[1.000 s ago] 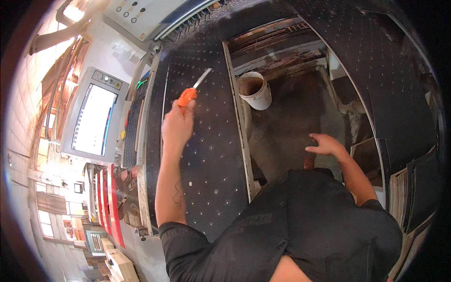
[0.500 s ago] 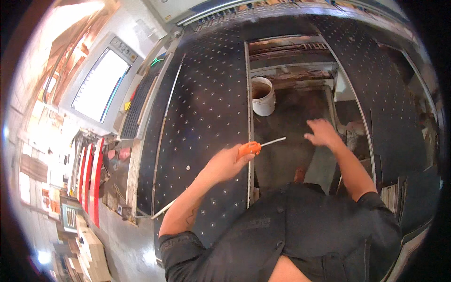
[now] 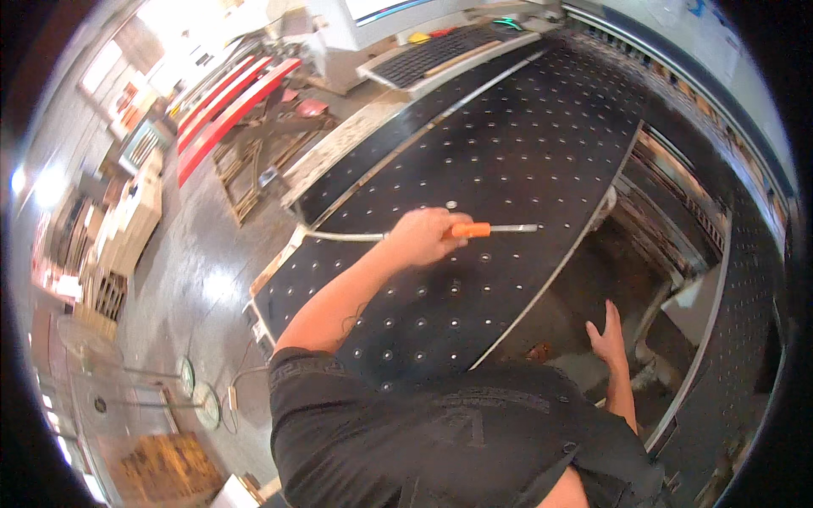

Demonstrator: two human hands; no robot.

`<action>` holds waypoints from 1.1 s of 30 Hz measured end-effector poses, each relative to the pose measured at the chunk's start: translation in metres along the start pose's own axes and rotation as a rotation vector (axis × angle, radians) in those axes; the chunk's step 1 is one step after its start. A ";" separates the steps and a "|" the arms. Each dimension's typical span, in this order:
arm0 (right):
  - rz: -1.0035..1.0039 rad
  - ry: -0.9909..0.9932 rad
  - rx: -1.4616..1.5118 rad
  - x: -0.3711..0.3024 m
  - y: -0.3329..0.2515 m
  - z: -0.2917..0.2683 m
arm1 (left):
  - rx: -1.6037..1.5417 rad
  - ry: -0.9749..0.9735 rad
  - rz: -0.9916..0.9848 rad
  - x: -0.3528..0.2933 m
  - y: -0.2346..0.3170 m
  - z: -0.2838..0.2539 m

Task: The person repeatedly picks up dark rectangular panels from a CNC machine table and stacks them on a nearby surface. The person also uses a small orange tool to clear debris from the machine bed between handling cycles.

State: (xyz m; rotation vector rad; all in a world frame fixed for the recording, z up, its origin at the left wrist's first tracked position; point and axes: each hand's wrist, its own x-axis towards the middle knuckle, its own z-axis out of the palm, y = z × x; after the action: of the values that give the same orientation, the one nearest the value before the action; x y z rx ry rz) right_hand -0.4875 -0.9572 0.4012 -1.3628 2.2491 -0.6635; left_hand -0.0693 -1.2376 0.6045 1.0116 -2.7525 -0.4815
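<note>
My left hand [image 3: 419, 237] is wrapped round an orange air blow gun [image 3: 472, 230], its straight metal nozzle pointing right. A pale hose [image 3: 349, 237] runs from the table's left edge to this hand. Beneath lies a black tabletop [image 3: 415, 292] dotted with small pale studs; whether the nozzle touches it I cannot tell. My right hand [image 3: 608, 340] holds nothing, its fingers spread above the gap between the table sections.
A keyboard [image 3: 432, 57] sits on a ledge at the table's far edge. Beyond the left edge are red bars [image 3: 233, 110] on a rack, stacked pale wood [image 3: 140, 199] and grey floor [image 3: 190, 262]. Another dotted black section [image 3: 749, 279] stands at right.
The view has turned left, and the white bucket in the gap is out of sight. The blow gun's nozzle has moved from over the gap to over the left tabletop.
</note>
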 end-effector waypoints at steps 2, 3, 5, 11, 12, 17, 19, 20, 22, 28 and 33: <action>0.008 -0.092 -0.049 -0.003 0.006 0.007 | -0.070 0.228 -0.040 -0.018 -0.011 -0.024; 0.050 -0.136 -0.087 -0.003 0.008 0.009 | -0.084 0.368 -0.017 -0.026 -0.018 -0.038; 0.030 -0.211 -0.142 -0.004 0.012 0.010 | -0.122 0.571 -0.108 -0.048 -0.035 -0.062; 0.078 -0.341 -0.091 0.000 0.009 0.005 | -0.138 1.084 -0.303 -0.121 -0.135 -0.096; 0.106 -0.347 -0.055 0.000 0.006 0.005 | -0.212 1.162 -0.306 -0.133 -0.154 -0.094; 0.110 -0.386 -0.008 0.007 -0.018 -0.005 | -0.622 1.408 -0.384 -0.168 -0.234 -0.083; 0.168 -0.427 -0.002 0.012 -0.029 -0.013 | -0.620 1.370 -0.437 -0.175 -0.254 -0.076; 0.118 -0.404 -0.036 0.015 -0.034 -0.017 | -0.647 1.358 -0.450 -0.174 -0.263 -0.072; 0.081 -0.342 -0.054 0.021 -0.041 -0.024 | -0.695 1.321 -0.459 -0.169 -0.278 -0.061; 0.069 -0.303 -0.115 0.034 -0.039 -0.036 | -0.915 1.377 -0.371 -0.155 -0.333 -0.019; 0.035 -0.265 -0.123 0.025 -0.022 -0.044 | -0.141 1.138 -0.422 -0.173 -0.410 -0.020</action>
State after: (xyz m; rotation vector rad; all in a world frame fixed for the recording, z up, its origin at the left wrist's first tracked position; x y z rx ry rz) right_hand -0.5083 -0.9802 0.4461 -1.3756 2.1228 -0.3155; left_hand 0.3124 -1.4233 0.4698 1.2801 -1.4953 -0.0684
